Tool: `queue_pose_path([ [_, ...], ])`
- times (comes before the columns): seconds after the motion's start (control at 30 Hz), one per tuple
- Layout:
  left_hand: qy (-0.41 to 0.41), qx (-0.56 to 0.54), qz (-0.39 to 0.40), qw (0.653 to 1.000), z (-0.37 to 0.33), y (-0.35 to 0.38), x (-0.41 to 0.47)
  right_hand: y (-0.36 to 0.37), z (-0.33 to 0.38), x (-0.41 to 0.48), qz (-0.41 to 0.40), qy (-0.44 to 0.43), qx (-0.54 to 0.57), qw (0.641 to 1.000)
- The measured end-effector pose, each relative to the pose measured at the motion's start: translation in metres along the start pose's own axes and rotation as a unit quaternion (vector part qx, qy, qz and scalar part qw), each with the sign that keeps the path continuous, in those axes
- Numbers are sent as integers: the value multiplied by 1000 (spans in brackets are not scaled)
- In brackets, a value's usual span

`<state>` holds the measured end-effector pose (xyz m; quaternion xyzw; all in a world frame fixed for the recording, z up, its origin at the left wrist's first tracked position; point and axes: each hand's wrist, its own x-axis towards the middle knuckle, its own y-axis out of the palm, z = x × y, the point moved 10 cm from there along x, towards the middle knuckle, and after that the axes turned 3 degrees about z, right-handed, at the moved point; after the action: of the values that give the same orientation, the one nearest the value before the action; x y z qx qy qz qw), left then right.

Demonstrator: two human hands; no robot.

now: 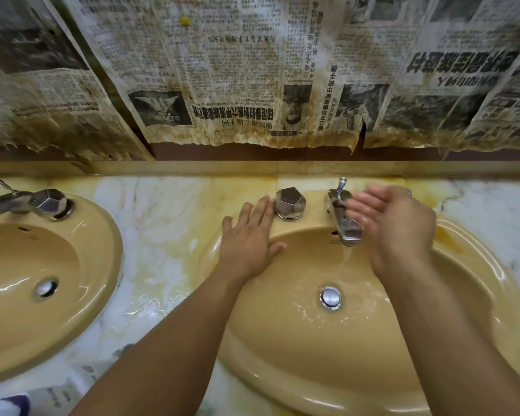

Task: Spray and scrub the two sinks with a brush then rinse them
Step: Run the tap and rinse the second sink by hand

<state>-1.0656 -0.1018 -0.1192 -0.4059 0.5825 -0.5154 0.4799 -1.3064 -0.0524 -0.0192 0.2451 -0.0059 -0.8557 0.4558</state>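
Starting at nine o'clock in the view, the left sink [42, 265] is a glossy mustard-yellow oval basin with a faceted chrome knob [50, 202] at its twelve o'clock. Wet, yellow-stained marble counter [162, 235] separates it from the right sink [403, 340], which has the same colour and shape. The left hand [246, 238] lies flat on that sink's rim at about ten o'clock, fingers straight and holding nothing, fingertips just beside a second faceted knob [290, 204]. At twelve o'clock a chrome spout [344, 223] drops a thin stream of water [347, 256] toward the round drain stopper [330, 297]. The right hand [397, 229] is at the spout's three o'clock, open and lightly cupped, gripping nothing. Its fingers are blurred, so whether they touch the spout cannot be told. Stained, torn newspaper [252, 70] covers the wall above.
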Motion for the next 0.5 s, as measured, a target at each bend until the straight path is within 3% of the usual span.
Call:
queue_pose_path([
  [0.1, 0, 10, 5, 1000, 0, 0, -1, -59, -40, 10, -100, 62, 22, 993],
  [0.23, 2, 5, -4, 1000, 4, 0, -7, -50, -106, 10, 5, 236, 98, 967],
  [0.4, -2, -13, -22, 1000, 20, 0, -28, -30, -126, -2, 25, 276, 254, 927],
  [0.5, -3, -10, -24, 1000, 26, 1, -35, -12, -141, -16, 35, 292, 267, 918],
])
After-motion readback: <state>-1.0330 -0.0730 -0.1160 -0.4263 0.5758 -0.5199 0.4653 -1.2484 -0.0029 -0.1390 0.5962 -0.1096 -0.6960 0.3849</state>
